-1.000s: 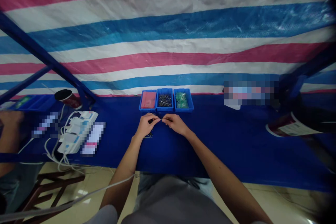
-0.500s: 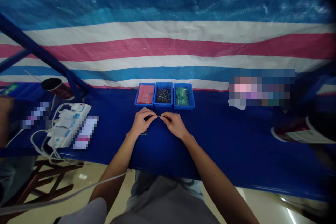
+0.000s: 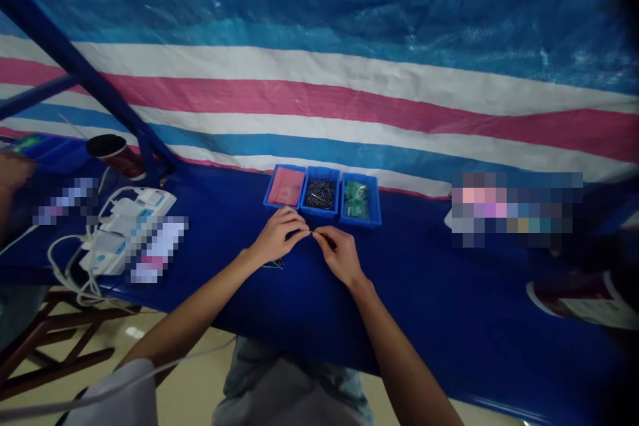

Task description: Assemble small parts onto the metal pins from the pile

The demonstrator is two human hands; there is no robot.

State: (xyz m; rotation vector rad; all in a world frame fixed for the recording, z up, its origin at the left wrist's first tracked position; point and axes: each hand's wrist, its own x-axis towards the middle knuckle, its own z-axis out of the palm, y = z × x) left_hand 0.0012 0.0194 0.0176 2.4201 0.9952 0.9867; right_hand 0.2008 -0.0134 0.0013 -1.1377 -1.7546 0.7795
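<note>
My left hand (image 3: 284, 233) and my right hand (image 3: 339, 251) meet above the blue table, fingertips pinched together on a small dark screw-like piece (image 3: 312, 233). Most of it is hidden by the fingers, so its exact shape cannot be made out. Under my left hand lie a few thin dark metal pieces (image 3: 274, 263). Just beyond the hands, a blue bin (image 3: 322, 212) holds many small screw-like metal pieces. To its left, another bin contains pink-red plastic bags (image 3: 286, 186); the one on its right holds green-and-clear packets (image 3: 356, 200).
On the left are a white power strip (image 3: 124, 233) with tangled cables, a blurred-out phone (image 3: 158, 249) and a dark cup (image 3: 117, 156). Another person's hand (image 3: 14, 170) shows at the far left. A red cup (image 3: 574, 299) lies at the right. Striped sheeting (image 3: 319, 86) hangs behind the table.
The view has tilted and shifted, so bins and hands appear lower and further right. Both hands keep their fingertip pinch on the small piece, with slightly altered finger positions.
</note>
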